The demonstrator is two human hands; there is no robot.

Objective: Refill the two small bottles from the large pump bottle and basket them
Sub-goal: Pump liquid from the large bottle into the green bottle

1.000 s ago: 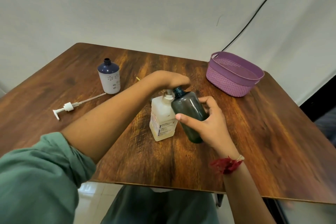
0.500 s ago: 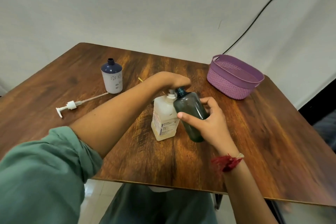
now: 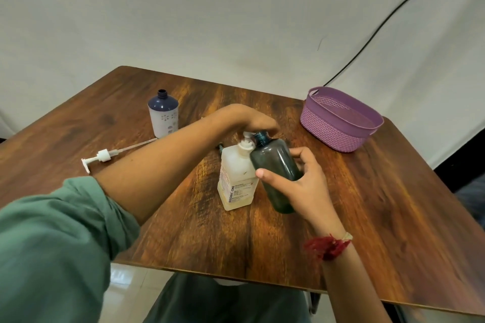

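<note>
A large pale pump bottle (image 3: 236,181) stands mid-table. My left hand (image 3: 252,119) lies on top of its white pump head, fingers bent down over it. My right hand (image 3: 296,183) grips a dark green small bottle (image 3: 275,168), tilted so its open neck sits right beside the pump spout. A second small bottle (image 3: 163,113), white with a dark blue top and no cap, stands upright at the back left. The purple basket (image 3: 338,123) sits at the back right and looks empty.
A loose white pump with its long tube (image 3: 105,156) lies on the wooden table (image 3: 393,204) at the left. A small dark object shows just behind the pump bottle. A black cable runs down the wall behind the basket.
The hands and both bottles keep the same pose. The whole view has shifted slightly as my head moved.
</note>
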